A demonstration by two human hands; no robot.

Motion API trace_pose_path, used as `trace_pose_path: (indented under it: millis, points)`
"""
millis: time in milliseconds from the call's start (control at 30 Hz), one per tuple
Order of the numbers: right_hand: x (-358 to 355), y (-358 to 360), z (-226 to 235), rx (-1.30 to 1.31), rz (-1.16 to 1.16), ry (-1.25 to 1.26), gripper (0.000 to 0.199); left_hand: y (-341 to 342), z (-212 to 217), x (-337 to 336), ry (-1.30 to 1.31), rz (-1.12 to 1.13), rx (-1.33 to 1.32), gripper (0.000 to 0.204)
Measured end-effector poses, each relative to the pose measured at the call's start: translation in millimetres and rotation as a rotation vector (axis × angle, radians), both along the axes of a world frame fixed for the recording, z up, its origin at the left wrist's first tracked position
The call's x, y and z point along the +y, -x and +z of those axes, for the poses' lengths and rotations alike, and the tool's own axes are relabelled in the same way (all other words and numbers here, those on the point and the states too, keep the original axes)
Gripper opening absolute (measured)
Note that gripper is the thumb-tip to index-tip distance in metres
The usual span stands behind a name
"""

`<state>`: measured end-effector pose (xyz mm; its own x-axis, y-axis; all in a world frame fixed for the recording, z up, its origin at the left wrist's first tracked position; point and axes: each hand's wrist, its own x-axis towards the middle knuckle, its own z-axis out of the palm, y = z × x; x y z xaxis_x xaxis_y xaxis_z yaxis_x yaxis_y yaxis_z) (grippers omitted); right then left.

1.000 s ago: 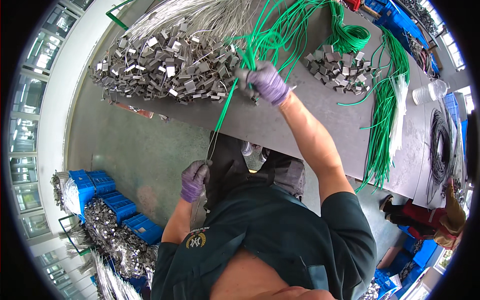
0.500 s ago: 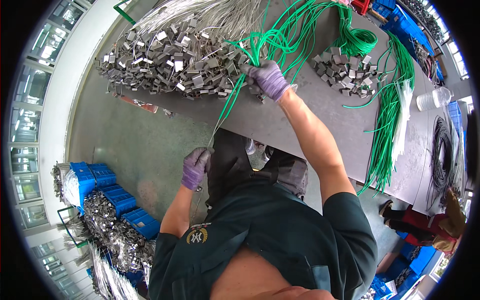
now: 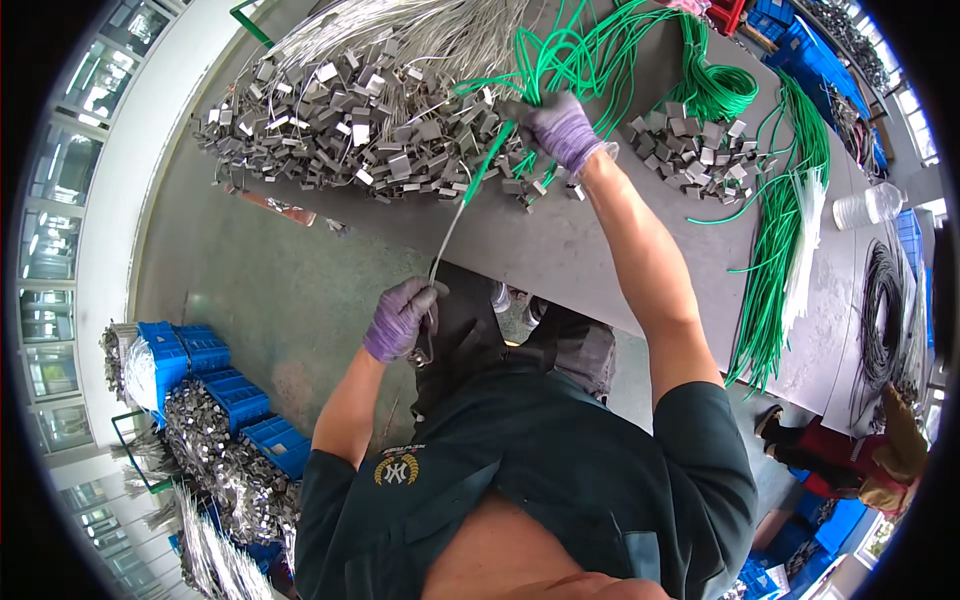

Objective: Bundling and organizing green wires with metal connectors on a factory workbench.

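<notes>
My right hand [image 3: 562, 132], in a purple-grey glove, is closed round a bundle of green tubes [image 3: 540, 75] over the table's near part. Out of its grip one green length [image 3: 485, 172] slants down to the left. A thin grey wire [image 3: 446, 243] leads from that green end to my left hand [image 3: 403, 320]. The left hand, gloved alike, is closed on the wire beyond the table's edge, at thigh height. Below its fingers hangs a small metal piece, partly hidden. Just left of my right hand lies a heap of small metal blocks [image 3: 390, 160] with thin wires.
A smaller heap of metal blocks [image 3: 690, 155] and a hank of green tubes [image 3: 785, 250] lie to the right on the grey table [image 3: 640, 235]. A clear plastic bottle [image 3: 868, 205] stands beyond. Blue crates [image 3: 280, 445] sit at lower left. Another person [image 3: 860, 450] is at far right.
My right hand has shifted right and slightly up with the green tubes. My left hand has risen a little to the right; a metal piece now shows under it.
</notes>
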<state>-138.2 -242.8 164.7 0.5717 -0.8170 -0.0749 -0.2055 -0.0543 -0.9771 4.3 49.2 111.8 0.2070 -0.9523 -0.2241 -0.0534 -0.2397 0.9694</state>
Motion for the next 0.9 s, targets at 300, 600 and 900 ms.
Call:
trace_pose_path:
  millis: [300, 600, 900]
  points:
    - [23, 9, -90, -0.133, -0.135, -0.610, 0.016, 11, -21, -9, -0.240, 0.102, -0.007, 0.015]
    - [-24, 10, -32, -0.139, -0.181, -0.190, 0.023, 23, -18, -43, 0.077, -0.015, -0.022, 0.020]
    - [33, -1, -56, -0.150, -0.085, -0.425, 0.015, 10, -24, -40, -0.082, -0.036, 0.048, 0.020]
